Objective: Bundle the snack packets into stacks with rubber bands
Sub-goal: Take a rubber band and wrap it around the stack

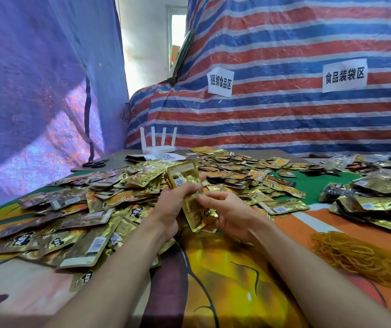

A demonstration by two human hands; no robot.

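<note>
Glossy gold foil packets (185, 185); crinkled woven plastic tarp (284, 114); matt rubber bands (355, 256).

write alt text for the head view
The left hand grips a stack of gold packets at its middle; the right hand holds its lower end. Loose packets cover the table to the left and behind, and rubber bands lie at right.

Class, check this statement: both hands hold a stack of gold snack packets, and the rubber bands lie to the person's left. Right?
Wrong side: the head view shows the rubber bands lying to the person's right. The left hand and right hand do hold the stack of gold snack packets.
</note>
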